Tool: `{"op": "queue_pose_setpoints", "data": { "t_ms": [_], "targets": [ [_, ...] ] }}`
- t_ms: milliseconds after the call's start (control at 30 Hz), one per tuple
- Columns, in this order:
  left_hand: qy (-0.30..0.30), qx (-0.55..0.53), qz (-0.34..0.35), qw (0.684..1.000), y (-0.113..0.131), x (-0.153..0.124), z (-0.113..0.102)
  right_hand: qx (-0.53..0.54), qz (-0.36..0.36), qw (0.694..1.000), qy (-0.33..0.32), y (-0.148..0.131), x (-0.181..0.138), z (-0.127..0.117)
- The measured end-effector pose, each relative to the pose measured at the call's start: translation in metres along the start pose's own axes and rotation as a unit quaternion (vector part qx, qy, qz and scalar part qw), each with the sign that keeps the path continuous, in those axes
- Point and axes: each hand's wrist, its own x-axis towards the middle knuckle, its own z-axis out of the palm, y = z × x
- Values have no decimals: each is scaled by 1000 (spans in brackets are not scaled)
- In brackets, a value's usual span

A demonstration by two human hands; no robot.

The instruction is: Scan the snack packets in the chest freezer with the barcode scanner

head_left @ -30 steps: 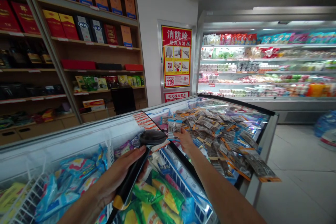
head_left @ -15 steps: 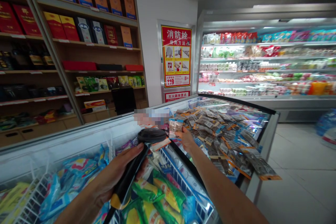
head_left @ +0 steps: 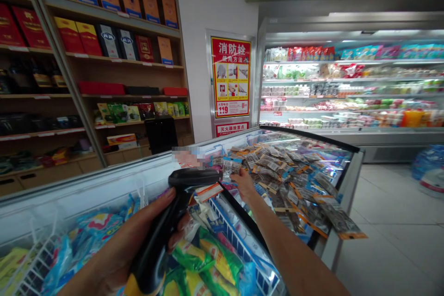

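Note:
A black barcode scanner (head_left: 163,226) with a yellow base end is gripped in my left hand (head_left: 152,226), its head pointing right. My right hand (head_left: 245,184) reaches over the freezer and pinches a small blue-edged snack packet (head_left: 231,167) upright in front of the scanner head. Beside that hand, a heap of grey packets with orange and blue edges (head_left: 277,166) is spread over the freezer's glass lid. Behind the scanner lies a pixelated patch that hides what is there.
An open chest freezer (head_left: 104,173) holds wire baskets (head_left: 239,236) of green-yellow bags (head_left: 208,256) and blue bags (head_left: 100,226). One packet (head_left: 342,217) overhangs the freezer's right edge. Shelves of boxes (head_left: 104,41) stand left; a lit chilled cabinet (head_left: 347,88) stands behind.
The scanner in my left hand has come up nearer the camera, its head swinging to the left and levelling. My right hand keeps the packet almost in place. The view has shifted slightly.

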Motion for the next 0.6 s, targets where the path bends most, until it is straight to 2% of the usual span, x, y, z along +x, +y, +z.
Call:
{"op": "queue_pose_setpoints", "data": {
  "t_ms": [367,533,600],
  "targets": [
    [6,8,30,999,4,-3,3,-34,10,999,-4,2,-2,0],
    [9,93,78,993,2,-3,1,-40,7,999,-14,4,-2,-2],
    [33,129,90,987,2,0,-1,-41,3,999,-21,5,-1,-2]
  ]
}}
